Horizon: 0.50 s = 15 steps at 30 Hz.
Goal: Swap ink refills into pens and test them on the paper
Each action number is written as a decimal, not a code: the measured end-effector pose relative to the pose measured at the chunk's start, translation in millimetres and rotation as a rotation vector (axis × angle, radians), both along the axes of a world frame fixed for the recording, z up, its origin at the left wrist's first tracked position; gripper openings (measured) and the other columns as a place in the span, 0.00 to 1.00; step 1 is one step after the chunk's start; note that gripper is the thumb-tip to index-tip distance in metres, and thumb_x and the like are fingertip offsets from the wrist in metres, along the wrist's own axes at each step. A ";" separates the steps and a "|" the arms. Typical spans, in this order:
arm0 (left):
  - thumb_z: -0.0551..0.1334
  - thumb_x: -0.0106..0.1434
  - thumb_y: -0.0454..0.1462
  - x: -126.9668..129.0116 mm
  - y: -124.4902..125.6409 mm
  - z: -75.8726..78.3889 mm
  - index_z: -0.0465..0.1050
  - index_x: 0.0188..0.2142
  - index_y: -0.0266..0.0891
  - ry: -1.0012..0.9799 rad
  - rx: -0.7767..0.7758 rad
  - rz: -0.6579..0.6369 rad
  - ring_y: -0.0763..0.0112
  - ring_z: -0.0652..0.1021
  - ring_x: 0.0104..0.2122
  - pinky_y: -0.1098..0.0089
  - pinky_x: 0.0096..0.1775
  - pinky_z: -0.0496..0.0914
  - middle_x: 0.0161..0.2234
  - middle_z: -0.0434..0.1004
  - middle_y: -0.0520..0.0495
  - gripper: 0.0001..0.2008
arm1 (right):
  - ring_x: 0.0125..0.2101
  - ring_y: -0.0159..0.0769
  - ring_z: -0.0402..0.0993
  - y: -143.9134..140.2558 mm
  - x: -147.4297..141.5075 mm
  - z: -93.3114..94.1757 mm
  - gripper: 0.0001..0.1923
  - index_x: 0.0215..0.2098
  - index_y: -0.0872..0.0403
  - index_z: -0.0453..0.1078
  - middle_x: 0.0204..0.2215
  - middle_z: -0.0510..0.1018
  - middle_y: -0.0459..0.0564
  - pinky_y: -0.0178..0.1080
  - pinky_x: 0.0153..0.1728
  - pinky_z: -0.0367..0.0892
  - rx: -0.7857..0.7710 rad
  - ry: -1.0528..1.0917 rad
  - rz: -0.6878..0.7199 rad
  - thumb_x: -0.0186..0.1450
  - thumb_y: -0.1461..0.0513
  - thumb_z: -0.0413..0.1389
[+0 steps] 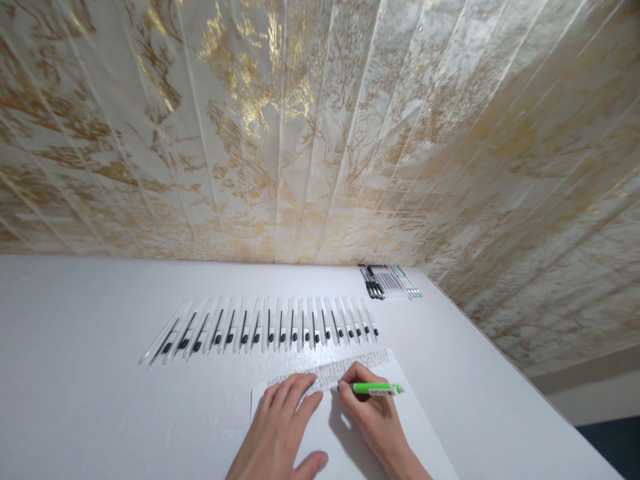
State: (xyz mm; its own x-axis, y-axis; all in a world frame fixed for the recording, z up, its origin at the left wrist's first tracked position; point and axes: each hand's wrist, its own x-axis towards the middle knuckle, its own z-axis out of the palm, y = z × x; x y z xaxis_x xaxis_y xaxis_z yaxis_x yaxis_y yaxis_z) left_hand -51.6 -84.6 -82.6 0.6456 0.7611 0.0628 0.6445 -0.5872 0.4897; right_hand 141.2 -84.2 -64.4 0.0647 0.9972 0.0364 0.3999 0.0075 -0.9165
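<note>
We're looking down from head height, close over the white table, facing the marbled gold wall straight ahead.

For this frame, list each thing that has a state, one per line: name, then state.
Left hand: flat, palm down, pressing the paper sheet.
Right hand: closed around the green pen, tip on the sheet.
Green pen: held almost level, tip pointing left.
Paper sheet: lying flat, handwriting across its top.
Row of pens: laid side by side on the table, untouched.
Pens by the wall: a small bunch lying together, untouched.
White table: bears everything.
</note>
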 end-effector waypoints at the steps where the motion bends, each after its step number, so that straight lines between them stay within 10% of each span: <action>1: 0.66 0.56 0.37 -0.1 0.1 0.9 0.66 0.57 0.43 -0.002 -0.003 0.003 0.45 0.64 0.60 0.41 0.55 0.64 0.63 0.62 0.40 0.28 | 0.20 0.31 0.57 0.1 -0.2 0.1 0.09 0.22 0.52 0.60 0.17 0.63 0.39 0.35 0.23 0.52 0.000 0.002 -0.003 0.59 0.61 0.52; 10: 0.67 0.53 0.36 0.4 2.0 2.2 0.68 0.55 0.45 -0.055 -0.003 0.031 0.43 0.65 0.59 0.41 0.54 0.65 0.62 0.64 0.41 0.28 | 0.20 0.31 0.58 -1.2 4.6 -4.9 0.11 0.21 0.51 0.60 0.16 0.63 0.39 0.34 0.22 0.53 0.027 0.056 -0.051 0.59 0.62 0.55; 15: 0.67 0.49 0.32 -3.4 -2.3 1.7 0.69 0.52 0.47 -0.122 -0.006 0.069 0.47 0.66 0.59 0.46 0.56 0.64 0.61 0.66 0.44 0.29 | 0.22 0.33 0.66 -5.6 21.1 10.5 0.07 0.36 0.52 0.69 0.24 0.70 0.42 0.34 0.23 0.62 0.098 0.106 -0.122 0.64 0.56 0.55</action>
State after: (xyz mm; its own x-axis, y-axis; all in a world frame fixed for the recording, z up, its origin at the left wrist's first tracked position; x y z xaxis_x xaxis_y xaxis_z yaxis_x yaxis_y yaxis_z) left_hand -55.1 -86.9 -80.8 0.5796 0.8040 0.1331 0.6190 -0.5406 0.5697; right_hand 162.3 -89.8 -53.9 0.1936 0.9738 0.1196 0.3049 0.0562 -0.9507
